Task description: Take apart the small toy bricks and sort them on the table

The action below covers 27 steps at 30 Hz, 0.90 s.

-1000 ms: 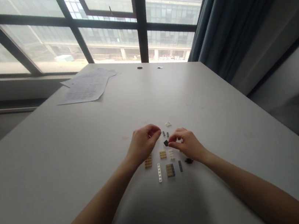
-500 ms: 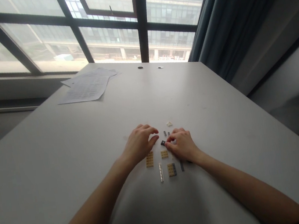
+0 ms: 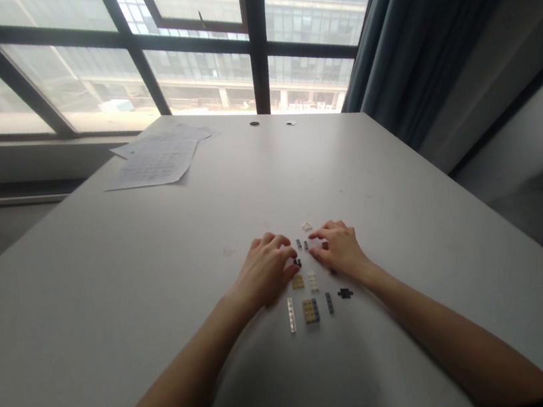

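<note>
My left hand (image 3: 271,265) has its thumb and fingertips at a small black piece (image 3: 297,263). Apart from it, my right hand (image 3: 341,247) holds its thumb and fingers spread beside two small grey pieces (image 3: 302,244). Just below the black piece lies a tan brick (image 3: 297,282), with a white piece (image 3: 313,282) to its right. Nearer me are a clear strip (image 3: 291,315), a tan and dark grey block (image 3: 311,310), a dark grey strip (image 3: 329,302) and a black piece with side pegs (image 3: 345,293). Small white pieces (image 3: 307,226) lie beyond the hands.
The pieces lie on a large white table (image 3: 158,260). Printed papers (image 3: 157,159) overlap at its far left. Two round fittings, one dark (image 3: 254,124) and one pale (image 3: 290,123), sit near the far edge. A dark curtain (image 3: 395,44) hangs at the right.
My right hand has let go of the small black piece and moved right and slightly away. My left hand has moved right and closed around that piece, now covering the larger tan plate.
</note>
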Each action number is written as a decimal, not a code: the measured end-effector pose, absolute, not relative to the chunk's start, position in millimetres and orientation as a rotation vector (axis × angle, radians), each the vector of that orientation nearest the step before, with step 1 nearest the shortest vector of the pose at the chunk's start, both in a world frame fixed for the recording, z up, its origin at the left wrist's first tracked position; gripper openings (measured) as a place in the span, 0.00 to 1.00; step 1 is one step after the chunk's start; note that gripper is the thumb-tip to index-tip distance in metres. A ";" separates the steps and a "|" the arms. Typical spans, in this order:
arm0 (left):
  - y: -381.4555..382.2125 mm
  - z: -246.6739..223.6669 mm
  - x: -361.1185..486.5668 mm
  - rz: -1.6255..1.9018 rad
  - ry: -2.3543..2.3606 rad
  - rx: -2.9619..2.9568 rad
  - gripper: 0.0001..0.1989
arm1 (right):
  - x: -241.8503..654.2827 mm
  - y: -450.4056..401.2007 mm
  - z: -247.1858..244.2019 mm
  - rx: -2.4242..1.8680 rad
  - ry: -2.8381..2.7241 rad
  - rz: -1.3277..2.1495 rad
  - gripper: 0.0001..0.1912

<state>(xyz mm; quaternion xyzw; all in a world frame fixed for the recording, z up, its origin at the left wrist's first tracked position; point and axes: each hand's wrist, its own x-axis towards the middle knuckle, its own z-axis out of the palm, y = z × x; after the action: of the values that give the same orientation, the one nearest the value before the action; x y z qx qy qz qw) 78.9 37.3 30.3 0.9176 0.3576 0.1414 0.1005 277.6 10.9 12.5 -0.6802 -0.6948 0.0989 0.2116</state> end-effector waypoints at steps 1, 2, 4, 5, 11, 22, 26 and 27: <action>39.3 31.1 77.9 0.444 1.063 2.697 0.07 | 276.5 10.7 12.1 -1.889 -1.949 0.266 0.12; 41.9 31.9 77.3 0.477 1.076 2.678 0.08 | 275.4 10.4 12.0 -1.884 -1.966 0.260 0.12; 49.1 32.7 77.6 0.552 1.114 2.632 0.10 | 273.3 9.6 11.9 -1.857 -1.995 0.248 0.11; 53.2 32.5 79.0 0.581 1.129 2.609 0.10 | 272.4 9.2 11.8 -1.837 -2.008 0.237 0.11; 69.8 23.2 97.9 0.526 1.149 2.576 0.13 | 269.0 8.3 10.9 -1.796 -2.051 0.136 0.10; 65.9 28.0 100.5 0.696 1.071 2.321 0.09 | 272.9 9.8 18.3 -1.679 -1.969 0.228 0.07; 51.5 36.4 94.4 0.858 0.860 1.593 0.13 | 275.0 11.8 28.9 -1.441 -1.599 0.641 0.09; 47.3 37.6 93.7 0.881 0.804 1.411 0.13 | 274.0 11.4 31.1 -1.367 -1.468 0.791 0.10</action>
<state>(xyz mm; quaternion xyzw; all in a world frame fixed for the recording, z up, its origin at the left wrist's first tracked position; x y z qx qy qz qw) 93.7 47.3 37.6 0.6092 0.3473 0.3806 0.6028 274.0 11.4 31.1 -0.5587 -0.6000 0.3232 0.4727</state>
